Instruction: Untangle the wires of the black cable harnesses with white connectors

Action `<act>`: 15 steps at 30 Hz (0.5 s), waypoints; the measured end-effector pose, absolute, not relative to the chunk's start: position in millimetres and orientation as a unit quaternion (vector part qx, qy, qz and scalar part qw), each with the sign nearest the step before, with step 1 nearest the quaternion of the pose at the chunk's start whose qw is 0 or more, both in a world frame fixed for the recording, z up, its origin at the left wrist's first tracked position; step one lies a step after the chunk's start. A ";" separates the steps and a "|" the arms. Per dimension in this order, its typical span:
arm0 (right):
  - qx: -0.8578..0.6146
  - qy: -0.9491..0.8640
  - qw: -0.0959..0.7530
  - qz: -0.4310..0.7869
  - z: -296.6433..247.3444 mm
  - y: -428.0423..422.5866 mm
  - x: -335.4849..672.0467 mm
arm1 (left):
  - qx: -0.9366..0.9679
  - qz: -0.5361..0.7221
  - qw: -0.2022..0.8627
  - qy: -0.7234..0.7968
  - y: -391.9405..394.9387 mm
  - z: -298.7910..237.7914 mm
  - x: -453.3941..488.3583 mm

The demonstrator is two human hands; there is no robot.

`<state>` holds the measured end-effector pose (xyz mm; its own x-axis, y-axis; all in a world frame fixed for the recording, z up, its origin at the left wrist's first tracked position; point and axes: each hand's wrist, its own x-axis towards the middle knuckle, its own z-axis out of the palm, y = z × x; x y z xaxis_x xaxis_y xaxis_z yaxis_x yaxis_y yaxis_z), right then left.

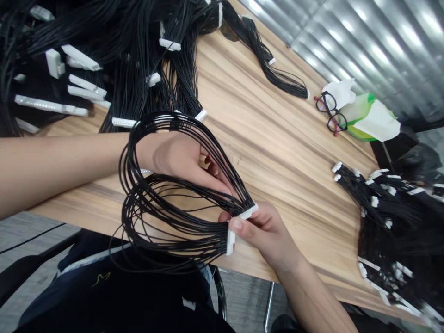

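A looped black wire harness [180,226] hangs in front of me, its many thin wires ending in two white connectors. My right hand [267,231] pinches these ends between thumb and fingers. One white connector [231,243] points downward; the other white connector [248,211] slants up to the right. My left hand [187,159] reaches through the loop with wires draped over its wrist. Its fingers are curled and its thumb lies against the wires close to the connectors; wires partly cover the fingertips.
A large heap of black harnesses [132,60] with white connectors lies at the back left. Another pile [391,208] covers the right end of the wooden table [277,152]. Glasses [332,111] and a green-white packet [371,118] lie near the corrugated metal wall [364,37].
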<state>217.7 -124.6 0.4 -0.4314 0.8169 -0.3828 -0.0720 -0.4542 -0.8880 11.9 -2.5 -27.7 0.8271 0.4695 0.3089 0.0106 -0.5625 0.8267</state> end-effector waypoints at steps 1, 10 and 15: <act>-0.444 -0.426 0.307 0.726 -0.2 -125.1 217.2 | 0.815 0.253 0.511 0.103 0.9 -28.4 11.5; -0.474 -0.431 0.347 0.685 -1.7 -125.5 216.4 | 0.766 0.143 0.614 0.124 12.8 -22.5 6.1; -0.538 -0.441 0.432 0.575 -7.7 -124.2 229.9 | 0.771 0.237 0.537 0.246 23.1 -18.9 5.2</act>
<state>229.9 -124.2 -7.7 -0.0489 0.9702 -0.2375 -0.0223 -0.2388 -0.9708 5.2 23.1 -18.9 0.7665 0.6341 0.1021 0.1238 -0.3019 0.9453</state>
